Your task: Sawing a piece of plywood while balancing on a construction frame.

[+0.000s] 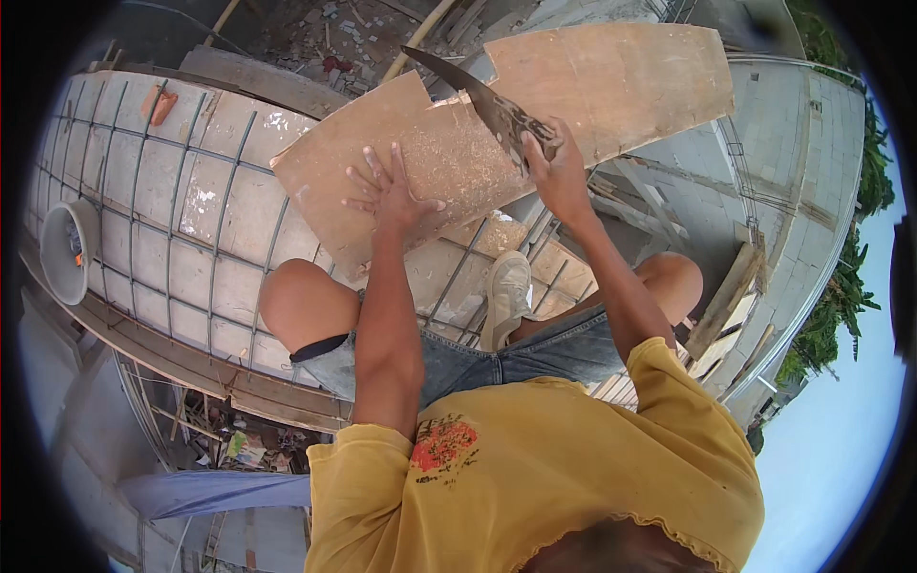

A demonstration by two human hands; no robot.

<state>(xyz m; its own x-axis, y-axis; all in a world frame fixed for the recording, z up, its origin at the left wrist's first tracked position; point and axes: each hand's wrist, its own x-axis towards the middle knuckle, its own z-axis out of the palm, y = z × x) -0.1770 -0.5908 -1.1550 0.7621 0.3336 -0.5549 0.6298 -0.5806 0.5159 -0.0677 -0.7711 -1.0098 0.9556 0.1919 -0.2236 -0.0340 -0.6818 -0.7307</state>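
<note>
A worn sheet of plywood (444,158) lies across the boards in front of my knees, with sawdust scattered over its middle. My left hand (396,196) presses flat on its left part, fingers spread. In my right hand (554,167) is the handle of a hand saw (492,110). The saw's dark blade slants up and left over the plywood, its tip past the far edge near a notch. A wider piece of the plywood (621,91) reaches out to the right of the blade. Whether the two parts still join under the saw is hidden.
Steel reinforcing bars (172,191) form a grid over the boards on the left. A grey bucket (69,253) and an orange block (159,104) sit there. My shoe (506,296) stands below the plywood. Rubble (334,43) lies far below; a block wall (812,143) rises at the right.
</note>
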